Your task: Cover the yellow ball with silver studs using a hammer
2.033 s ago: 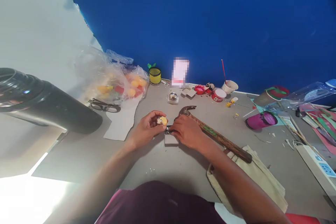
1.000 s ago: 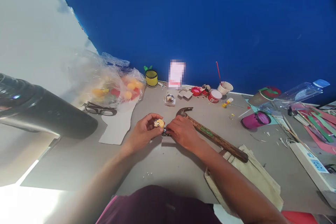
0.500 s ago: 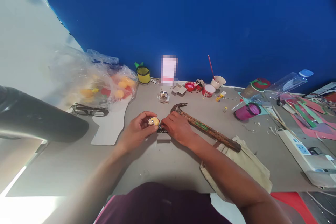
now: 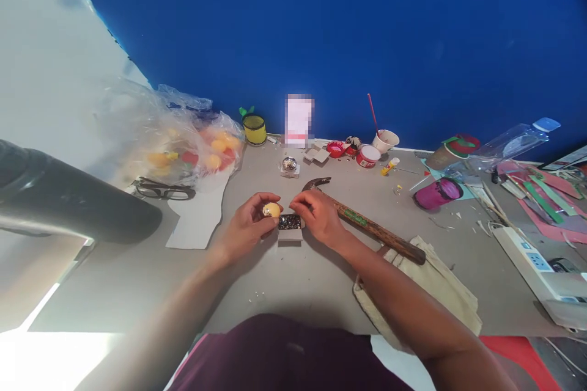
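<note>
My left hand (image 4: 247, 224) is closed round a small yellow ball (image 4: 271, 210) with shiny bits stuck on one side. Just right of it a small white tray (image 4: 290, 233) of dark glittery pieces sits on the grey table (image 4: 298, 281). My right hand (image 4: 318, 215) hovers over the tray's right side, fingertips pinched together beside the ball; what they pinch is too small to make out. A wooden-handled hammer (image 4: 367, 226) lies on the table behind my right wrist.
A glitter-covered ball (image 4: 288, 164) rests on a small stand further back. Glasses (image 4: 162, 189), a plastic bag of coloured balls (image 4: 192, 146), a yellow cup (image 4: 254, 129), glue pots (image 4: 367, 156), a pink cup (image 4: 435, 193), a cloth bag (image 4: 431, 293) and a power strip (image 4: 534, 263) lie around.
My right hand has lifted off the tray, uncovering the dark glittery pieces, and its fingertips now pinch beside the ball. The left hand keeps the ball, turned slightly. The view has shifted.
</note>
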`<control>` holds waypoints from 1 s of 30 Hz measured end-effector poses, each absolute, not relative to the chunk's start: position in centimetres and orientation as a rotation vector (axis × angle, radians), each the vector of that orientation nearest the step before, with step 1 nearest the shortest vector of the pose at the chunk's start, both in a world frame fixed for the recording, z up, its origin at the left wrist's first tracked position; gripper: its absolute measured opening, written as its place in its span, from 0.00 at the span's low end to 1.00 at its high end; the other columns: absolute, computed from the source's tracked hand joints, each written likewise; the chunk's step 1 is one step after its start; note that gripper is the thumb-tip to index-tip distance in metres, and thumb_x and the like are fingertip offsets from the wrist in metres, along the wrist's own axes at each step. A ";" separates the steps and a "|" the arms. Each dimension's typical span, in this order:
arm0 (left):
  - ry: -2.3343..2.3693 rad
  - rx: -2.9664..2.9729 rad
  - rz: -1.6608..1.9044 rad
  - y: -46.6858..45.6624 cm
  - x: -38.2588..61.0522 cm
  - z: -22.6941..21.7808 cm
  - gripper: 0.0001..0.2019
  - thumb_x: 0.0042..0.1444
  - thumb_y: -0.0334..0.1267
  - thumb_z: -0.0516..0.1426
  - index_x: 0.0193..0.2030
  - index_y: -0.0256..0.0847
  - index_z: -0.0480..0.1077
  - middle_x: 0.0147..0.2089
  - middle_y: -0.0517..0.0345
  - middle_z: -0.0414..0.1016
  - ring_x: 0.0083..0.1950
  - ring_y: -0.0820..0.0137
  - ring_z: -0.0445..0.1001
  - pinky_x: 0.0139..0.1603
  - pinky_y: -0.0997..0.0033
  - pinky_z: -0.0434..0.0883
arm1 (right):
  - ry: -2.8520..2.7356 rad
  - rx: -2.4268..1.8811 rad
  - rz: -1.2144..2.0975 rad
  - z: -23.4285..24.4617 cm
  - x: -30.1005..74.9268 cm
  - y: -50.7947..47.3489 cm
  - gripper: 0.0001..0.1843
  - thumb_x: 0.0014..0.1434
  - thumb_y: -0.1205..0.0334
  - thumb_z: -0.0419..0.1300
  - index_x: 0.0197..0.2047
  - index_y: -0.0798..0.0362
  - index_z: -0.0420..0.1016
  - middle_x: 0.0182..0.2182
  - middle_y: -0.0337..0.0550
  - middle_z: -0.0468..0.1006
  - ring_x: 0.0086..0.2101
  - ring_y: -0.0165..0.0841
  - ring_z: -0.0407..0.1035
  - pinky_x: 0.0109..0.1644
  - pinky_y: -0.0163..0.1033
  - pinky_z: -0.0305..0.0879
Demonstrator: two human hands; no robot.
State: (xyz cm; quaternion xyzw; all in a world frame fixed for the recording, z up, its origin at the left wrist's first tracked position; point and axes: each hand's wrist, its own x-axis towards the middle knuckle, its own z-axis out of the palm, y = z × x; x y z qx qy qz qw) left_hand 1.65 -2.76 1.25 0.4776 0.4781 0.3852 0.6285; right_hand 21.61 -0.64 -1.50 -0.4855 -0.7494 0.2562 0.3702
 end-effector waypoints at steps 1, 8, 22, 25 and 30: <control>1.072 1.082 0.882 -2.9 1.8 1.4 0.19 0.51 0.37 0.64 0.50 0.41 0.69 0.39 0.61 0.71 0.26 0.79 0.61 0.27 0.74 0.60 | -1.813 -1.233 0.731 -1.2 21.5 -0.8 0.12 0.67 0.55 0.59 0.34 0.50 0.76 0.29 0.39 0.77 0.33 0.34 0.67 0.40 0.39 0.60; 1.214 1.373 0.951 -4.3 3.4 2.3 0.09 0.51 0.36 0.64 0.39 0.40 0.73 0.34 0.61 0.71 0.32 0.74 0.67 0.33 0.73 0.64 | -1.392 -1.127 1.239 0.6 20.4 -2.0 0.14 0.59 0.50 0.63 0.31 0.52 0.75 0.25 0.36 0.73 0.26 0.29 0.64 0.31 0.35 0.59; 1.168 2.191 1.470 -4.8 3.5 -0.1 0.05 0.58 0.29 0.60 0.38 0.43 0.76 0.39 0.57 0.73 0.36 0.72 0.74 0.37 0.72 0.71 | -1.088 -1.114 1.606 1.4 18.8 -3.2 0.20 0.51 0.44 0.68 0.31 0.54 0.75 0.24 0.34 0.69 0.24 0.25 0.57 0.25 0.32 0.52; 1.203 2.139 1.328 -5.0 3.5 0.2 0.05 0.58 0.32 0.60 0.35 0.44 0.77 0.38 0.54 0.74 0.35 0.71 0.74 0.37 0.71 0.71 | -1.015 -1.113 1.698 1.3 18.8 -3.2 0.22 0.49 0.42 0.69 0.32 0.54 0.75 0.23 0.34 0.69 0.24 0.25 0.57 0.24 0.31 0.51; 1.273 1.708 1.210 -4.7 3.7 2.0 0.05 0.56 0.37 0.61 0.30 0.43 0.76 0.34 0.54 0.75 0.35 0.67 0.72 0.39 0.67 0.69 | -1.082 -1.127 1.640 0.6 18.9 -3.1 0.19 0.53 0.44 0.67 0.33 0.53 0.75 0.23 0.35 0.70 0.23 0.26 0.58 0.24 0.31 0.52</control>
